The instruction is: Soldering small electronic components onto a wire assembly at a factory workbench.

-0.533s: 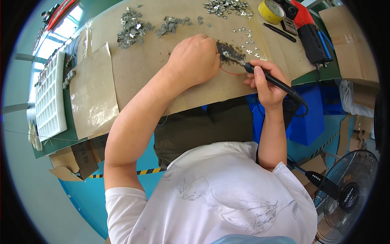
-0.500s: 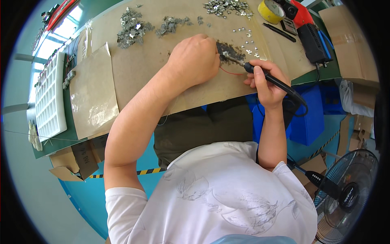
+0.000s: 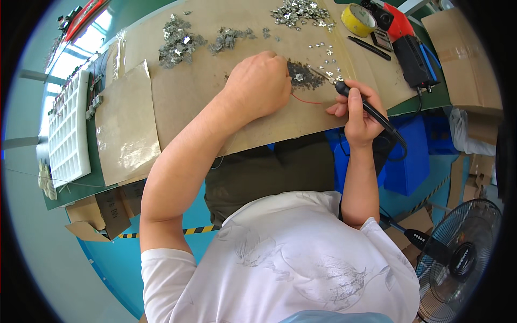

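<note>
My right hand (image 3: 362,114) grips a soldering iron (image 3: 368,107) by its black handle, and the thin tip points left over a scorched dark patch (image 3: 309,82) on the cardboard. On that patch, beside the knuckles of my left hand (image 3: 259,85), sits a small shiny metal piece (image 3: 299,77). The left hand is closed and rests on the cardboard sheet (image 3: 188,105); its fingertips are hidden, so what they pinch does not show. A thin red wire (image 3: 307,101) runs out to the right from beneath that hand.
Heaps of small metal parts (image 3: 177,43) and shiny clips (image 3: 301,13) lie at the back. Yellow tape (image 3: 358,20), a black pen (image 3: 369,48) and a black power unit (image 3: 413,60) stand at right. A white compartment tray (image 3: 70,129) is at left; a fan (image 3: 460,261) stands behind right.
The iron's tip has moved right, away from the small metal piece beside my left hand. My right hand has shifted slightly right with it. The left hand stays closed in nearly the same place.
</note>
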The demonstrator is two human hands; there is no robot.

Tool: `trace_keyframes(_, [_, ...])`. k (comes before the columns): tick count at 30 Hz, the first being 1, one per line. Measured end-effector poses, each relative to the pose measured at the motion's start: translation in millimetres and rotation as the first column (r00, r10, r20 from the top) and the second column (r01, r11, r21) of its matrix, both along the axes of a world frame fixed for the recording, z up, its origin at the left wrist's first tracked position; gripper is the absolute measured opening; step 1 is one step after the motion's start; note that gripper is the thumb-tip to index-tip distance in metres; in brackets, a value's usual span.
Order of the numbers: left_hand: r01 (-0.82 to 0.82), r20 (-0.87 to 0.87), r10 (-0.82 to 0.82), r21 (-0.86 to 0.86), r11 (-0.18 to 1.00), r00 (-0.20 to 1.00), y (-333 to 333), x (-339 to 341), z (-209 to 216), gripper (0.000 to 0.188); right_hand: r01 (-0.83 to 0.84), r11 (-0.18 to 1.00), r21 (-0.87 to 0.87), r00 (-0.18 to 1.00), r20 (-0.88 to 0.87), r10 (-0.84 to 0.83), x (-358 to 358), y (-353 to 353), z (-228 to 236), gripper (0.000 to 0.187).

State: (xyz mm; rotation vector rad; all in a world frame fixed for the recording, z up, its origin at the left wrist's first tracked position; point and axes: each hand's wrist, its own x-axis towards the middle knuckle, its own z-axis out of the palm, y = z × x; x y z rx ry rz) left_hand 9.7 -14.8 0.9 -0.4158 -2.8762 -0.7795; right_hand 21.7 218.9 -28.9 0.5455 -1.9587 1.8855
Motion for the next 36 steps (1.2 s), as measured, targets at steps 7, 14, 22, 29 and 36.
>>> trace_keyframes(7, [-0.010, 0.033, 0.010, -0.001, 1.000, 0.999, -1, -4, 1, 0.015, 0.053, 0.976, 0.210, 0.998, 0.003, -0.055, -23, -7, 28, 0.023])
trace_keyframes(14, [0.004, -0.045, -0.003, 0.030, 1.000, 0.999, 6, -6, 3, 0.016, 0.299, 0.783, 0.545, 0.828, -0.556, 0.071, -57, -11, 33, 0.030])
trace_keyframes(22, [-0.030, 0.049, 0.028, 0.030, 0.999, 0.998, -2, 10, -7, 0.015, 0.240, 0.774, 0.586, 0.895, -0.442, 0.056, -43, -15, 12, 0.032])
trace_keyframes(29, [0.021, -0.008, -0.020, 0.093, 0.995, 1.000, -1, -2, 4, 0.015, 0.271, 0.766, 0.583, 0.860, -0.504, 0.079, -50, -12, 26, 0.034])
trace_keyframes(36, [0.011, -0.003, -0.011, 0.061, 0.998, 1.000, 1, -3, 2, 0.015, 0.117, 0.803, 0.585, 0.865, -0.458, 0.208, -49, -11, 26, 0.039])
